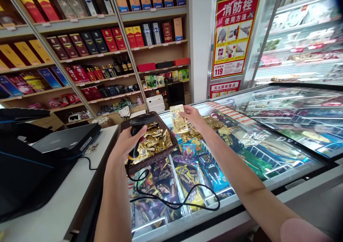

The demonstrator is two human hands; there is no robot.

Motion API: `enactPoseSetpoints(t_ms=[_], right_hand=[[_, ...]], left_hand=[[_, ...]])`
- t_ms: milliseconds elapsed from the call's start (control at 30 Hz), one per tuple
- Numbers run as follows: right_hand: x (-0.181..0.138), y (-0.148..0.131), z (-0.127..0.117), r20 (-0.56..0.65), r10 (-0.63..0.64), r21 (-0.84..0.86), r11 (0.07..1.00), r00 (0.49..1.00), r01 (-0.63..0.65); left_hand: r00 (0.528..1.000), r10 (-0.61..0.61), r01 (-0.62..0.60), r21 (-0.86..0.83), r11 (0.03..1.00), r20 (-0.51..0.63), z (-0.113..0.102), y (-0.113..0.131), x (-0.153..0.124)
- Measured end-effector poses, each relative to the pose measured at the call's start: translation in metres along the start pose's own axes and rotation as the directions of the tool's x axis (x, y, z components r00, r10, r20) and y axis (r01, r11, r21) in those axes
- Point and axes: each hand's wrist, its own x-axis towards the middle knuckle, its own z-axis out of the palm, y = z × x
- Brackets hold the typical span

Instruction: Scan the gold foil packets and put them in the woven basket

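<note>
My left hand [128,142] is wrapped round the handle of a black barcode scanner [142,119], whose head points to the right. From its grip a black cable [171,203] runs down and loops over the glass. Between the thumb and fingers of my right hand [192,115] is a flat gold packet [179,119], held up with a printed label towards me. The scanner head and the packet are a short gap apart. Under the scanner, a dark brown woven basket [150,163] holds many small gold-wrapped packets [157,138].
The basket stands on a glass-topped chest freezer [187,213] full of packaged goods. At left, a white counter [69,199] carries a grey flat device [66,138] and a black screen [21,170]. Shelves of boxed bottles [93,42] line the back; a lit display fridge [302,45] is at right.
</note>
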Motion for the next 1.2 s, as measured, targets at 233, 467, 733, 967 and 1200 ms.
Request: enactPoseSetpoints(t_ms=[233, 467, 733, 967, 1200], right_hand=[[0.0, -0.008, -0.045, -0.07, 0.049, -0.375, 0.924, 0.996, -0.072], [0.0, -0.014, -0.054, -0.063, 0.087, -0.33, 0.938, 0.994, -0.103], [0.001, -0.014, -0.055, -0.06, 0.106, -0.359, 0.925, 0.993, -0.121], [0.007, 0.002, -0.059, -0.137, 0.074, -0.73, 0.667, 0.988, -0.151], [-0.001, 0.04, -0.026, -0.017, 0.132, -0.883, 0.463, 0.991, -0.077]], left_hand=[[0.992, 0.035, -0.038, 0.03, 0.999, 0.118, 0.044, 0.009, -0.003], [0.976, 0.072, -0.1, 0.13, 0.986, 0.207, 0.061, 0.004, -0.003], [0.976, 0.076, -0.104, 0.133, 0.986, 0.202, 0.062, 0.007, -0.005], [0.977, 0.015, -0.032, 0.074, 0.997, 0.215, 0.055, 0.012, -0.005], [0.987, 0.006, -0.019, 0.079, 0.997, 0.159, 0.036, 0.008, -0.001]])
